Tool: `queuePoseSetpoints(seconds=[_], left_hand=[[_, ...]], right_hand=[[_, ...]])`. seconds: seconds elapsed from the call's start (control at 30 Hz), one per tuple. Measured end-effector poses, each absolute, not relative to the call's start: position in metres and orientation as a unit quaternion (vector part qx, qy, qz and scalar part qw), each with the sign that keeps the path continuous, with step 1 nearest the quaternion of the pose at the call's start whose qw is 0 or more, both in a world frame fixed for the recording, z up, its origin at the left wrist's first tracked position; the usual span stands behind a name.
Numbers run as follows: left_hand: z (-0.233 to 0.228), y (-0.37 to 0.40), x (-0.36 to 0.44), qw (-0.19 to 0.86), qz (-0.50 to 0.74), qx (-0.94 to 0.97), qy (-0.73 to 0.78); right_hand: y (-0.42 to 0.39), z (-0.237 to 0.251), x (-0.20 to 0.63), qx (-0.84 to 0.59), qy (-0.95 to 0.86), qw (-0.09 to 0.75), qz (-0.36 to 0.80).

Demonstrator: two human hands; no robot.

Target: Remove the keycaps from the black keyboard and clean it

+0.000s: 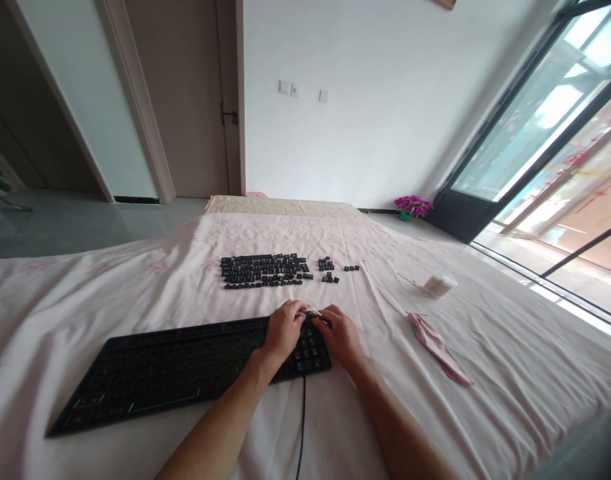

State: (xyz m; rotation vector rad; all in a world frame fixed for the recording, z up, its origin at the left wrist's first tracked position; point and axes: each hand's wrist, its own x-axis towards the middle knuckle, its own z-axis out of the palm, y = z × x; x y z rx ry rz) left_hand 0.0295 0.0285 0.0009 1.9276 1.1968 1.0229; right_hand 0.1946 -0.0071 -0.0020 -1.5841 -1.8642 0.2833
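A black keyboard lies on the pink-clothed table, most of its keycaps off. Both hands meet at its far right corner. My left hand rests on the keypad end with fingers curled. My right hand is beside it, pinching a thin metal tool at the corner keys. Beyond the keyboard, several loose black keycaps lie set out in rows, with smaller groups to their right.
The keyboard's cable runs toward me over the pink floral cloth. A folded pink cloth and a round tub of cotton swabs lie to the right. A glass door stands at right, a flower pot by the wall.
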Motion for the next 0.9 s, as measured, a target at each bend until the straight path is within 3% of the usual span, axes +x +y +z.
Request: queuePoseSetpoints(seconds=[0.13, 0.4, 0.5, 0.67, 0.9], left_hand=[[0.010, 0.029, 0.015, 0.329, 0.368, 0.739, 0.458], [0.013, 0.032, -0.053, 0.210, 0.267, 0.789, 0.512], [0.003, 0.034, -0.073, 0.208, 0.252, 0.796, 0.510], [-0.010, 0.032, -0.083, 0.180, 0.272, 0.797, 0.509], [-0.011, 0.030, -0.082, 0.170, 0.273, 0.803, 0.501]], right_hand=[[-0.008, 0.003, 0.195, -0.597, -0.727, 0.322, 0.107], [-0.012, 0.010, 0.190, -0.606, -0.721, 0.322, 0.097], [-0.011, 0.005, 0.190, -0.618, -0.681, 0.368, 0.138], [-0.001, 0.005, 0.204, -0.588, -0.552, 0.508, 0.302], [0.002, 0.009, 0.227, -0.575, -0.455, 0.591, 0.335]])
